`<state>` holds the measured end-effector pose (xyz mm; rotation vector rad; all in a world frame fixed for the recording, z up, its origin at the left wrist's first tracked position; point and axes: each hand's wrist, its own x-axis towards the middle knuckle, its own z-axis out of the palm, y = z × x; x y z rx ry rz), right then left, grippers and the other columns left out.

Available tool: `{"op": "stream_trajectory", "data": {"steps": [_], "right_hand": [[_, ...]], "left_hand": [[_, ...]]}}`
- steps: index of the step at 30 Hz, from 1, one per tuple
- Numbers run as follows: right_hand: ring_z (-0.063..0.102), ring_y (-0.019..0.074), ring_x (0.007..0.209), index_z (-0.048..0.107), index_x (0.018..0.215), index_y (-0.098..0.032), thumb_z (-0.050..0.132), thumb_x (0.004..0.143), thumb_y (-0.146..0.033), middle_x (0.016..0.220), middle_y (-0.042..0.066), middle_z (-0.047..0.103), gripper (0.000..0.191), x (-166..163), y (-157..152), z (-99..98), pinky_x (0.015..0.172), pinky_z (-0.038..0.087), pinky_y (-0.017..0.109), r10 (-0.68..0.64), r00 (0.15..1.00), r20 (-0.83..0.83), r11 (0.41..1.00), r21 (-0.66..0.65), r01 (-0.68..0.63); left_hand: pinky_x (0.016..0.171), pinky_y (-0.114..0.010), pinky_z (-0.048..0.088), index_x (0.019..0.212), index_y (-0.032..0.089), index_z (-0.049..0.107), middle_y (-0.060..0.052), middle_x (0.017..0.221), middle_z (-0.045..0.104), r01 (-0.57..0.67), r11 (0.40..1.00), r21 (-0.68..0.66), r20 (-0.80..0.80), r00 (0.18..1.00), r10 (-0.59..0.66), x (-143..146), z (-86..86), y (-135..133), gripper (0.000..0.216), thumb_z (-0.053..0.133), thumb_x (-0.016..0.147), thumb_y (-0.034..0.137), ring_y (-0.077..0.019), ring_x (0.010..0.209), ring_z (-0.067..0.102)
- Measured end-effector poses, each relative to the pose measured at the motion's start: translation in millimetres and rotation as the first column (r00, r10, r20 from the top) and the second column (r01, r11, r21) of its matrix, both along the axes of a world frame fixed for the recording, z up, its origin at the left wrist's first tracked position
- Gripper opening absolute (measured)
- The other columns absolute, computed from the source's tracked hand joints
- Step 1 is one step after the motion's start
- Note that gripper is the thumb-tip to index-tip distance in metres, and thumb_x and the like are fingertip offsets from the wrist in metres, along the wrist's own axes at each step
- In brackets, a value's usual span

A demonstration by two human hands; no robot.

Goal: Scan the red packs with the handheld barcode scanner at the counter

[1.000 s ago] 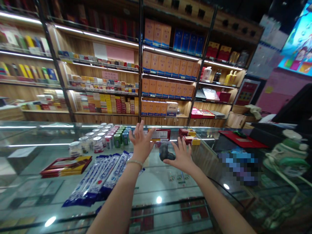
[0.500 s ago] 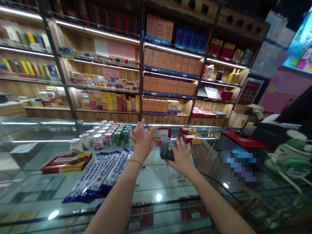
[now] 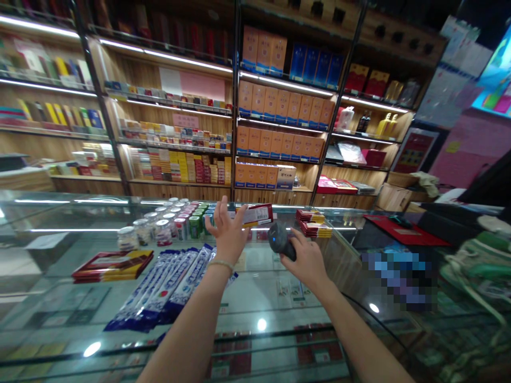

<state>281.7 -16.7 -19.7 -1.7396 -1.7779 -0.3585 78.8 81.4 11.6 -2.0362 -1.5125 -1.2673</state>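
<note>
My left hand (image 3: 228,231) is above the glass counter, holding a chocolate bar (image 3: 257,215) in a red and yellow wrapper. The bar tilts slightly, its white barcode label towards me; its left end is hidden behind my thumb and fingers. My right hand (image 3: 306,260) has its fingers wrapped round the handle of a black barcode scanner (image 3: 279,238). The scanner's head, showing a small blue light, is just below and right of the bar, apart from it. Beside my left forearm lie several blue and white long packets (image 3: 171,284).
Chocolate bars lie stacked at left (image 3: 112,266) and at right (image 3: 314,223) on the glass counter (image 3: 255,303). Several jars (image 3: 163,233) and small tubs (image 3: 195,226) stand behind the packets. A black cable (image 3: 371,314) runs right. Stocked shelves (image 3: 285,103) line the back.
The chocolate bar has shifted slightly left and tilted, its right end higher. My right hand's fingers have closed round the scanner, which has moved a little right and up, its head turned.
</note>
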Motion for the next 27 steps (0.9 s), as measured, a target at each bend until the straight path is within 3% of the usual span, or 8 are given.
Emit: {"op": "stream_trajectory", "data": {"steps": [3, 6, 10, 18, 27], "right_hand": [[0.074, 0.0279, 0.093, 0.068, 0.107, -0.023, 0.061, 0.084, -0.038, 0.111, 0.009, 0.078, 0.029, 2.1, -4.8, 5.9, 0.078, 0.049, 0.035, -0.014, 0.998, -0.065, 1.0, 0.009, 0.015], [0.073, 0.0278, 0.081, 0.067, 0.101, -0.024, 0.06, 0.083, -0.041, 0.083, 0.005, 0.076, 0.026, 2.5, -7.5, 6.8, 0.071, 0.047, 0.032, -0.013, 0.997, -0.082, 1.0, 0.021, 0.015], [0.073, 0.0281, 0.088, 0.066, 0.097, -0.024, 0.06, 0.082, -0.04, 0.088, 0.007, 0.076, 0.022, 1.6, -7.6, 3.1, 0.077, 0.05, 0.033, 0.057, 0.994, -0.093, 0.997, 0.055, -0.052], [0.071, 0.0314, 0.099, 0.069, 0.1, -0.023, 0.068, 0.075, -0.035, 0.092, 0.009, 0.076, 0.028, 1.0, -5.6, 1.5, 0.087, 0.054, 0.038, 0.034, 0.998, -0.048, 0.999, -0.001, -0.034], [0.07, 0.0356, 0.112, 0.071, 0.102, -0.024, 0.069, 0.076, -0.035, 0.091, 0.008, 0.078, 0.028, 3.4, -4.8, -2.0, 0.098, 0.055, 0.043, 0.03, 1.0, 0.007, 0.994, 0.101, -0.03]], "left_hand": [[0.121, -0.075, 0.013, 0.137, 0.034, 0.064, -0.019, 0.172, 0.024, -0.008, 1.0, -0.002, 0.009, 1.0, 0.008, -0.1, 0.9, -0.2, 0.066, 0.083, 0.075, 0.02, -0.042, 0.158, 0.026], [0.121, -0.075, 0.014, 0.136, 0.035, 0.064, -0.017, 0.172, 0.025, -0.006, 1.0, -0.001, 0.014, 1.0, 0.006, 0.0, 1.0, -0.5, 0.067, 0.083, 0.074, 0.019, -0.0417, 0.158, 0.026], [0.12, -0.076, 0.013, 0.137, 0.035, 0.064, -0.018, 0.172, 0.024, -0.01, 1.0, -0.003, 0.006, 1.0, 0.01, -0.4, -0.8, 0.8, 0.069, 0.085, 0.073, 0.02, -0.0419, 0.158, 0.026], [0.121, -0.076, 0.01, 0.138, 0.033, 0.064, -0.02, 0.172, 0.023, -0.003, 1.0, -0.018, 0.007, 1.0, 0.003, -0.6, -1.0, 1.3, 0.067, 0.084, 0.075, 0.021, -0.0429, 0.158, 0.023], [0.12, -0.075, 0.015, 0.137, 0.034, 0.064, -0.018, 0.173, 0.023, -0.03, 0.999, -0.012, -0.02, 0.999, 0.03, 0.2, -0.5, -0.8, 0.068, 0.085, 0.074, 0.023, -0.0423, 0.157, 0.025]]}}
